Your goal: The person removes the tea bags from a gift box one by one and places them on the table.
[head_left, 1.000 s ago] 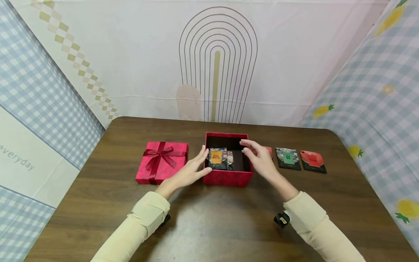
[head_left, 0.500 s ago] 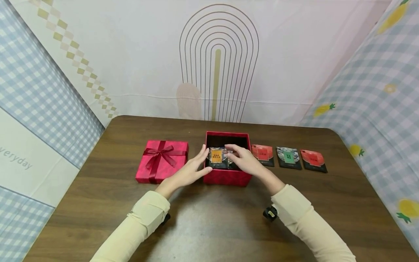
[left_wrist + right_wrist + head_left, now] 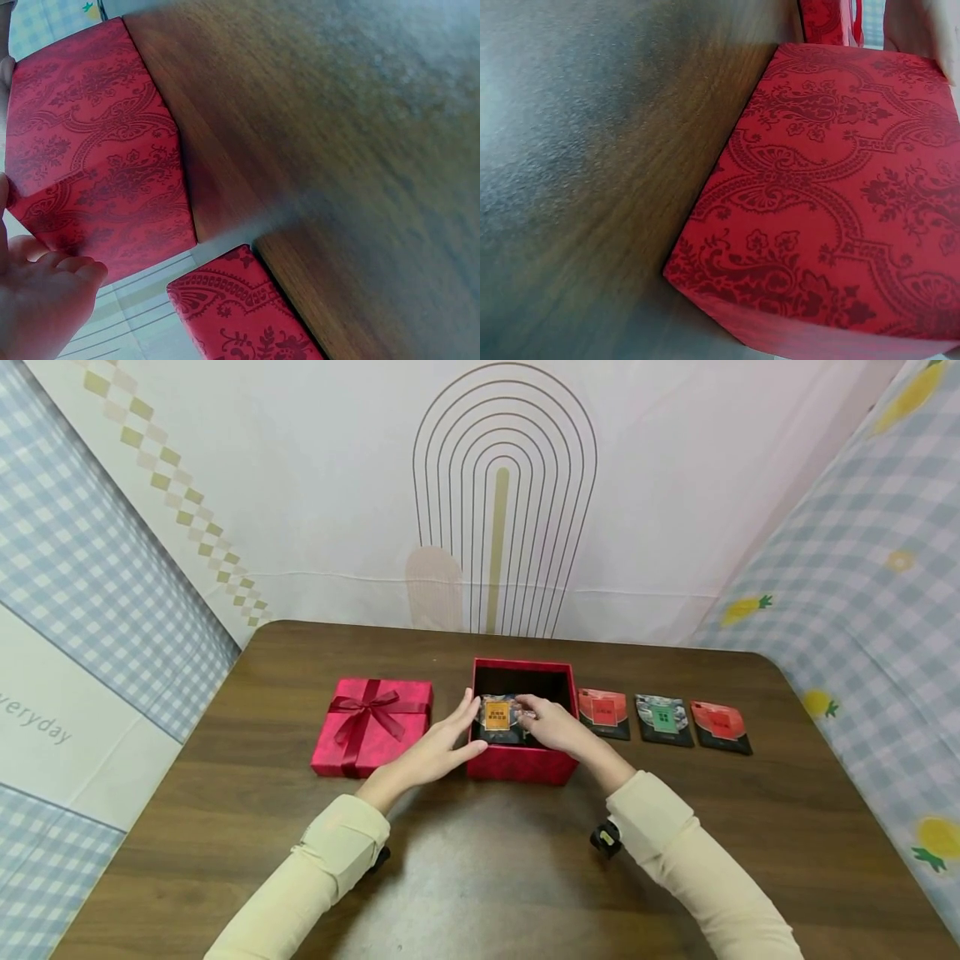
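An uncovered red gift box (image 3: pixel 521 766) with a dark inside stands at the middle of the table. Inside lies a flat black sachet with an orange label (image 3: pixel 497 717), near the box's left wall. My left hand (image 3: pixel 435 747) rests against the left side of the box, fingers straight and thumb spread at the front. My right hand (image 3: pixel 557 727) reaches in over the right side, its curled fingertips pinching at the sachet's right edge. Its palm hides that part of the box. The left wrist view shows the patterned box wall (image 3: pixel 97 127) beside the left fingers.
Left of the box sits its red lid (image 3: pixel 371 727), tied with a dark red bow. To the right lie a red sachet (image 3: pixel 602 713), a green-labelled sachet (image 3: pixel 663 720) and another red sachet (image 3: pixel 721 727) in a row on the wooden table (image 3: pixel 487 860).
My right hand has moved left and down from the box's right rim to the sachet inside, and its fingers have drawn together. My left hand has stayed in place.
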A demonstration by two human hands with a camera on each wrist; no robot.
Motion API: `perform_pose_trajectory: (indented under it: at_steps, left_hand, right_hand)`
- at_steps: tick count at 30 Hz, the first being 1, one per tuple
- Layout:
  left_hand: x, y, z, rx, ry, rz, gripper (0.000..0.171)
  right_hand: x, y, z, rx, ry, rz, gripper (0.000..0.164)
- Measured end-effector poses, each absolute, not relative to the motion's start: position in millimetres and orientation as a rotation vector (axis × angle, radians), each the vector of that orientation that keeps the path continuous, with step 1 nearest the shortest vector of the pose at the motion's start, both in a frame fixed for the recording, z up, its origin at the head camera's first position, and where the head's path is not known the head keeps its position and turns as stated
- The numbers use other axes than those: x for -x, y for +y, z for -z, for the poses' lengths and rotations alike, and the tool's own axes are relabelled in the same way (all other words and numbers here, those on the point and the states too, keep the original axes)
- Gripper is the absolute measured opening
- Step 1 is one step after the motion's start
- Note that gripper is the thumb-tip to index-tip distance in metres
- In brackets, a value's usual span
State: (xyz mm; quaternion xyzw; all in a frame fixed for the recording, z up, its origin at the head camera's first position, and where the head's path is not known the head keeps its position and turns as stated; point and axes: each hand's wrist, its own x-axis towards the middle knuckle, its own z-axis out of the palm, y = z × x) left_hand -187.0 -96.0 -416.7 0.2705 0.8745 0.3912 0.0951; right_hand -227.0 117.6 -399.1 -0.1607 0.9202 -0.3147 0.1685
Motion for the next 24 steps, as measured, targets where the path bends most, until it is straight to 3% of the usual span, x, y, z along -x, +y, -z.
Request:
perform_pose_trajectory:
  at_steps: [8, 24]
  left_hand:
    - [185.9, -96.1, 415.9, -0.797, 2.583, -1.162, 0.071]
    - [186.8, -96.5, 417.3, -0.790, 2.570, -1.174, 0.070]
  right_hand:
    - [231.4, 114.0, 400.6, 0.363, 2.445, 0.786, 0.052]
    - [233.5, 114.6, 401.8, 0.329, 2.386, 1.011, 0.048]
